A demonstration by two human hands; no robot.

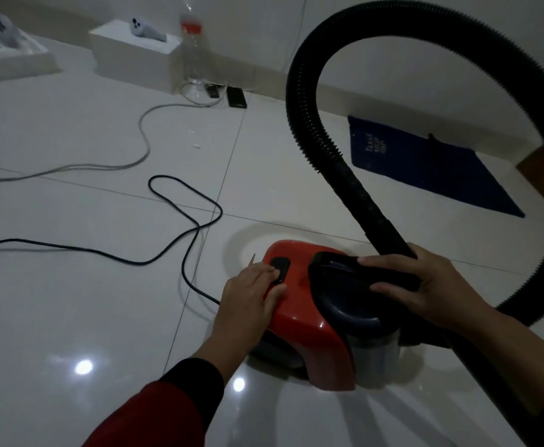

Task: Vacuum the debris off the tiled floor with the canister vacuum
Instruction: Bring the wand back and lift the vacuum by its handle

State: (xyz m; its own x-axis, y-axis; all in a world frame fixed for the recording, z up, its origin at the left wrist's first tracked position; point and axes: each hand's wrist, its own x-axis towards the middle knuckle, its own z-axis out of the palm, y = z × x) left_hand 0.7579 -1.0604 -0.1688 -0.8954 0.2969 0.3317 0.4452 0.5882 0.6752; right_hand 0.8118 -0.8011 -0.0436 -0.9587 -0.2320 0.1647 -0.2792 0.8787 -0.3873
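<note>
A red canister vacuum (pixel 306 304) sits on the white tiled floor (pixel 70 301) low in the middle of the head view. My left hand (pixel 251 298) lies flat on its top, with the fingertips on a black switch (pixel 280 269). My right hand (pixel 425 285) grips the black carry handle (pixel 344 262) where the stiff end of the hose meets it. The black ribbed hose (pixel 302 101) loops high overhead and comes down on the right. A few small white bits of debris (pixel 196 145) lie on the tiles farther off.
A black power cord (pixel 186 227) snakes left from the vacuum. A grey cable (pixel 141 130) curls toward the wall. Near the wall stand white boxes (pixel 132 56), a clear plastic bottle (pixel 193 50) and a small black device (pixel 236 96). A blue mat (pixel 425 169) lies at right.
</note>
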